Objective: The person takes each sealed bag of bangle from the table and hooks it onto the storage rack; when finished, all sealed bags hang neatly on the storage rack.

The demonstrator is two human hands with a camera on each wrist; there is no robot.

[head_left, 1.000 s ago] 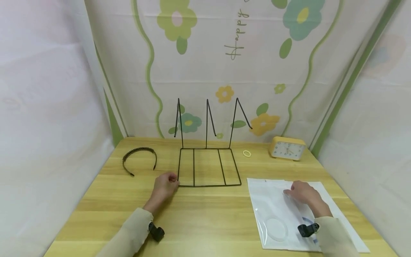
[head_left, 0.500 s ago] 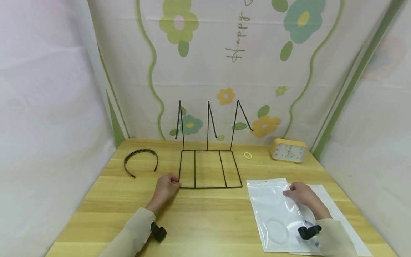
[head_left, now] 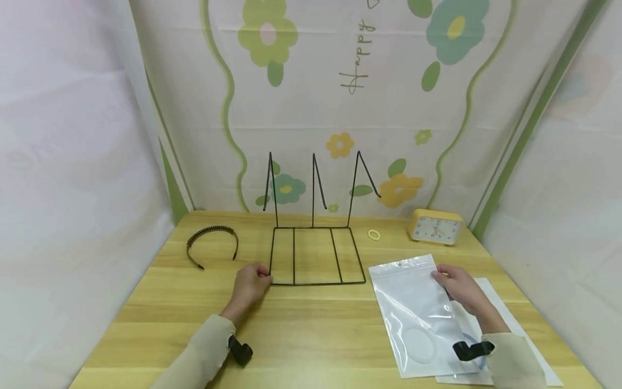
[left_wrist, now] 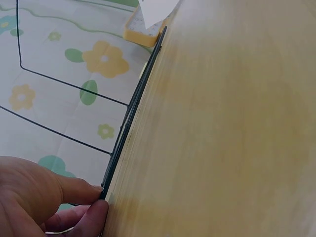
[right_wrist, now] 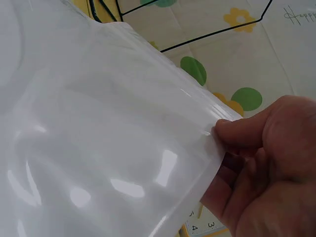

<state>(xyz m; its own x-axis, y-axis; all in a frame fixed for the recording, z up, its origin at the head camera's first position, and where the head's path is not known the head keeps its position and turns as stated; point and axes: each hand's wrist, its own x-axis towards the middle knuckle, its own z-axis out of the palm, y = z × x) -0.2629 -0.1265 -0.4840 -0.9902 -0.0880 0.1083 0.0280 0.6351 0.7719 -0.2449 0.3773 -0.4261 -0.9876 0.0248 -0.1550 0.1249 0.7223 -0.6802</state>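
Note:
My left hand [head_left: 249, 283] pinches the near left corner of a black wire rack [head_left: 318, 283], whose base lies on the table. In the left wrist view, thumb and finger close on the rack's wire [left_wrist: 123, 131]. Three bent wire uprights rise from the rack's back edge. Over on the right, my right hand [head_left: 459, 289] holds a clear-fronted white zip bag [head_left: 408, 302] by its upper right edge, thumb on top. The bag's top end is tilted up off the table. A round ring shape shows in its lower part. Beneath it lies another white bag [head_left: 510, 324], partly covered.
A dark toothed headband [head_left: 212, 229] lies at the left. Behind the bags are a small pale yellow ring [head_left: 373, 234] and a yellow alarm clock [head_left: 435, 227]. Fabric walls enclose the wooden table [head_left: 311, 335] at the back and both sides.
My right hand has lifted the top end of the upper bag off the one below and shifted it slightly. The left hand keeps its grip on the rack, which has not moved.

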